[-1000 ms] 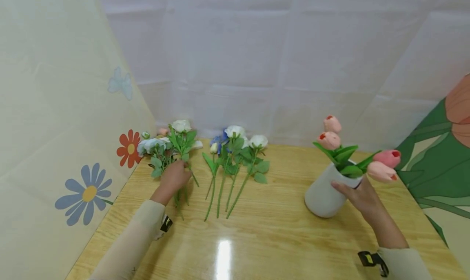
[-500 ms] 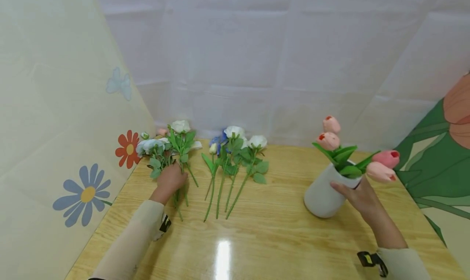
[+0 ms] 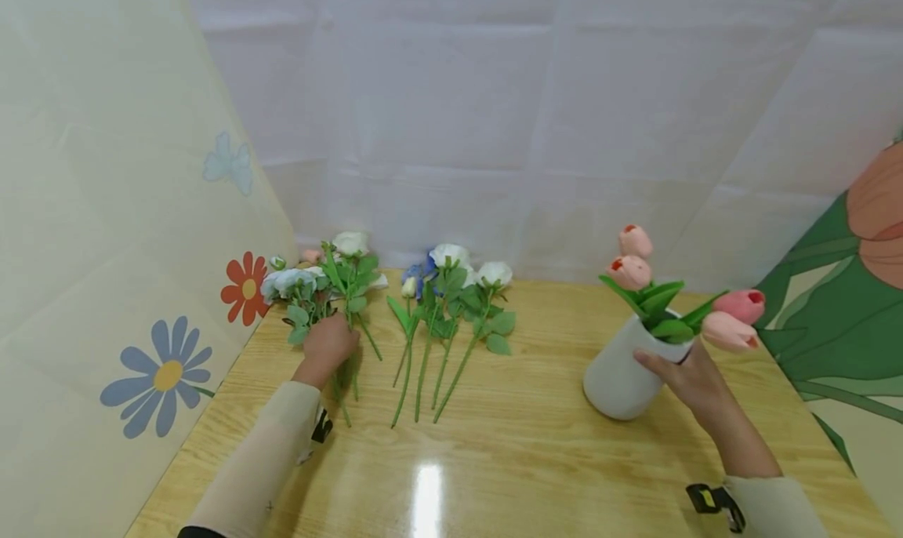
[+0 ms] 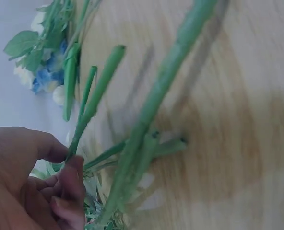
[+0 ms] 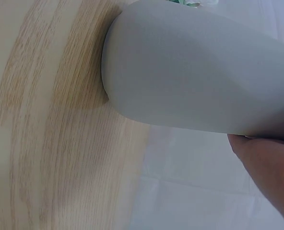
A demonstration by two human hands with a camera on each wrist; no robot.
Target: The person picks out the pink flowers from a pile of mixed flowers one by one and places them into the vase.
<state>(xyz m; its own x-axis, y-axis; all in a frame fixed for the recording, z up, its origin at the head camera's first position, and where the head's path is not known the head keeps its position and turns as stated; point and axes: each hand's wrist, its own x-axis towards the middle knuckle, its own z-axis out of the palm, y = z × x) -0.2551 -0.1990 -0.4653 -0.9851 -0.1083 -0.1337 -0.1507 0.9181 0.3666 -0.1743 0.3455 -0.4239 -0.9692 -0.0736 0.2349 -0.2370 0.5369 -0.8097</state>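
Note:
In the head view my left hand (image 3: 330,345) is low among a bunch of artificial flowers at the table's left. The left wrist view shows its thumb and fingers pinching a thin green flower stem (image 4: 95,100); which bloom it belongs to is hard to tell. Around that hand lie a white rose (image 3: 350,244), pale blue flowers (image 3: 289,281) and a thicker stem (image 4: 156,96). At the right, my right hand (image 3: 694,375) grips a white vase (image 3: 621,373) near its rim, thumb outside. The vase leans right and holds pink tulips (image 3: 734,330).
Midway along the wooden table (image 3: 522,459) lies a second group of flowers: white roses (image 3: 494,273), a blue flower (image 3: 421,271) and a pale tulip bud (image 3: 409,287), stems toward me. A pale cloth (image 3: 437,114) hangs behind, and a printed sheet (image 3: 92,232) borders the left.
My left hand has drawn back slightly toward me and left among the stems. The nearby white rose has shifted very slightly. The right hand and vase stay practically in place.

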